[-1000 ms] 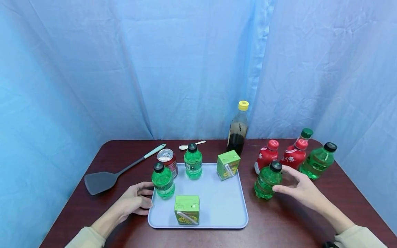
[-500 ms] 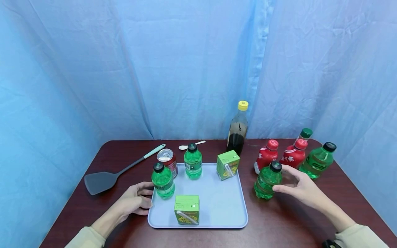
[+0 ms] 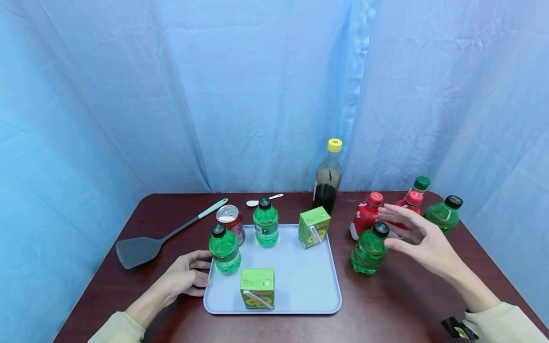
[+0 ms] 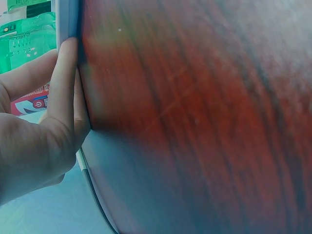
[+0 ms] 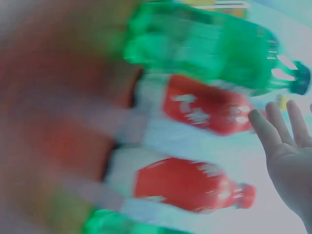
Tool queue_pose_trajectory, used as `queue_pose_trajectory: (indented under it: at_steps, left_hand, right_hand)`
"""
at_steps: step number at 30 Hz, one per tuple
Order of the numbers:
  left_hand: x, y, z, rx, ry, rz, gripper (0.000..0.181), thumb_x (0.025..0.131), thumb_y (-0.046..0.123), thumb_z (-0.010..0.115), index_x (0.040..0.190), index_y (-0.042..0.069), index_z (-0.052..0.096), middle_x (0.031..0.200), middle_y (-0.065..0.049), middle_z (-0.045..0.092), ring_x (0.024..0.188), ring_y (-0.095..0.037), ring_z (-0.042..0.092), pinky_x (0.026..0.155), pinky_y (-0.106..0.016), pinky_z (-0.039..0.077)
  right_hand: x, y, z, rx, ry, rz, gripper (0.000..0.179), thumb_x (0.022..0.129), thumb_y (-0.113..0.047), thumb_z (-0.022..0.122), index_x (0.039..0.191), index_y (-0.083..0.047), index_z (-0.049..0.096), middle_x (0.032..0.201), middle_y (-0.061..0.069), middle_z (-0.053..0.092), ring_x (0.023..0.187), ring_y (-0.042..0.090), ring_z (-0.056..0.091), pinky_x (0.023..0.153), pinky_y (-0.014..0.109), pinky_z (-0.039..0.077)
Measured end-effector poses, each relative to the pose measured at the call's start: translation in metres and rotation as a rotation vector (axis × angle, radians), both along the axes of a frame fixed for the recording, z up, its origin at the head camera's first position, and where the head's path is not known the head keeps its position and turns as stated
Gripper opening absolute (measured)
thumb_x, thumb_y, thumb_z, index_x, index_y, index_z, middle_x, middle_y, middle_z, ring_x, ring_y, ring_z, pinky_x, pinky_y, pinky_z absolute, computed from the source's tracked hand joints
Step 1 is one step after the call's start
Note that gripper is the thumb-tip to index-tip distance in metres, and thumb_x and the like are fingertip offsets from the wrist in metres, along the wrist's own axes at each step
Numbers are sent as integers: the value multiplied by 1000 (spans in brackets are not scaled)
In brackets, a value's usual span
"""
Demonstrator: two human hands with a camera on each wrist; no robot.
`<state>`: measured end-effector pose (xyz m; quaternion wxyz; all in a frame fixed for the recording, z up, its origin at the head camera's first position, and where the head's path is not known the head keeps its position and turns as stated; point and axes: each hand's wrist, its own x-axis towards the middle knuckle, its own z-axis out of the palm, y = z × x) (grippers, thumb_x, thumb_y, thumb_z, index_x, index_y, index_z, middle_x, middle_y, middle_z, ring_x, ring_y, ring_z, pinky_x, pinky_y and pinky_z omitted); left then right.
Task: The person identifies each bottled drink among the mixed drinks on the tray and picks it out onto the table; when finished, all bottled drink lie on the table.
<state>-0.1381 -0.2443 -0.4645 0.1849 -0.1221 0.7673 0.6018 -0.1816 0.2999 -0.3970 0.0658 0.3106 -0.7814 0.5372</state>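
My left hand [image 3: 184, 276] lies beside the lavender tray [image 3: 300, 286], its fingertips against the tray's left edge; the left wrist view shows the fingers [image 4: 63, 83] touching the rim. Nearest it on the tray stands a green drink bottle [image 3: 225, 255] with a black cap. Another green bottle [image 3: 266, 226] stands at the back of the tray, with one green juice box [image 3: 257, 290] in front and a second juice box [image 3: 314, 228] at the back right. My right hand [image 3: 429, 243] is spread behind and right of a third green bottle [image 3: 368, 252] on the table, holding nothing.
Two red bottles [image 3: 366, 219] [image 5: 185, 185], a green-capped bottle [image 3: 422, 184] and another green bottle [image 3: 443, 214] crowd the right side. A soy sauce bottle [image 3: 327, 186] stands behind the tray. A can [image 3: 231, 221], spatula [image 3: 139, 251] and white spoon [image 3: 253, 203] lie left and back.
My right hand has let go of the green bottle and moved up and slightly right, fingers spreading. That bottle stays on the table right of the tray. My left hand keeps its place.
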Motion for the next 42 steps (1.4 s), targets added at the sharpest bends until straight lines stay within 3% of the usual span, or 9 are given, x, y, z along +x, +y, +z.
queue_pose_trajectory:
  at_steps: [8,16,22,29,42]
  left_hand:
    - [-1,0,-1,-4,-3,4,75,76,-13,70,147,3,48,124,-19,61,92,-26,66,67,-47,60]
    - [0,0,-2,8,-3,4,75,77,-13,69,147,3,48,124,-19,60,92,-27,65,67,-48,60]
    - [-1,1,-2,11,-1,-2,76,77,-13,69,147,3,47,125,-20,60,92,-28,65,67,-48,60]
    - [-2,0,-3,5,-8,6,75,77,-13,70,147,3,48,124,-19,60,92,-27,66,67,-48,60]
    - [-2,0,-3,0,-8,8,75,77,-14,69,147,2,48,123,-19,61,92,-27,66,67,-48,60]
  right_hand:
    - [4,-37,44,-213,177,148,78,76,25,73,144,19,37,148,34,38,138,31,44,104,30,45]
    - [7,-70,60,-226,166,186,82,74,24,75,146,17,36,152,29,37,141,33,40,104,34,46]
    - [3,-93,58,-210,145,210,88,74,25,74,151,11,34,156,26,34,142,35,38,104,36,46]
    - [-5,-128,48,-129,48,195,92,78,17,77,156,-6,35,159,11,36,144,35,37,106,41,44]
    - [-26,-189,3,-109,-98,242,96,85,-4,81,161,-24,26,165,-4,25,149,22,30,112,52,36]
